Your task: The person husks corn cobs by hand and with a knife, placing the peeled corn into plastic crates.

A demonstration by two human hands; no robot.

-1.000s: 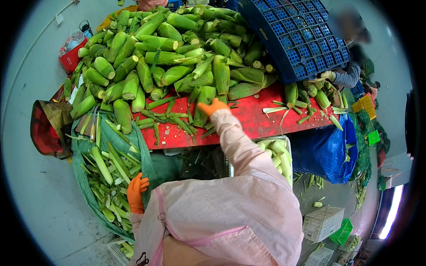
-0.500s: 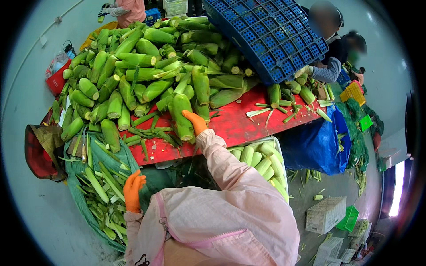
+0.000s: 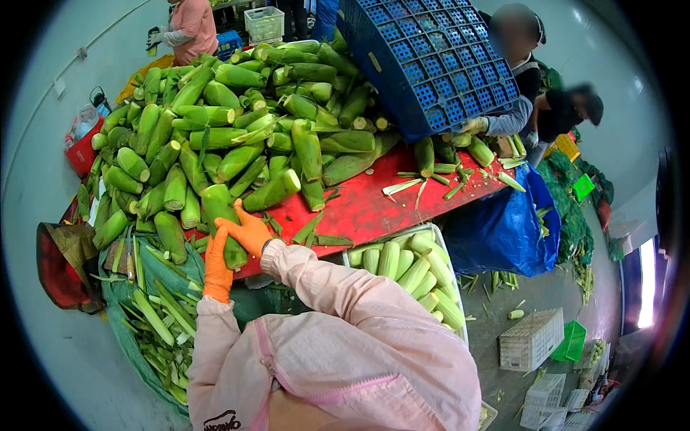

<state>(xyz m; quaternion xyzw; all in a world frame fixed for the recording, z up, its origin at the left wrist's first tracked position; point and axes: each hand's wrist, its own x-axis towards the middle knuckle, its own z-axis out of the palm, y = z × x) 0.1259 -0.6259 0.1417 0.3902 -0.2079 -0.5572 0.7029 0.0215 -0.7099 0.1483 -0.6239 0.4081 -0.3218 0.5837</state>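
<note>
An unhusked green ear of corn (image 3: 218, 205) is upright at the near edge of the red table (image 3: 402, 187), its lower end toward me. My right hand (image 3: 249, 231), in an orange glove, grips it from the right. My left hand (image 3: 217, 267), gloved the same, presses along its lower left side; the ear partly hides the fingertips. Behind both hands a large heap of unhusked corn (image 3: 237, 133) covers the left and far table. Another ear (image 3: 275, 190) lies just right of my right hand.
Below the table edge, a white crate (image 3: 466, 337) holds husked ears. A green sack (image 3: 118, 316) of husk strips hangs at left. Another person tilts a blue crate (image 3: 438, 65) over the far right. A blue bag (image 3: 503, 230) hangs at the right end.
My right hand has moved left with the ear of corn. My left hand has risen from above the sack to meet it. A person at far right has bent forward.
</note>
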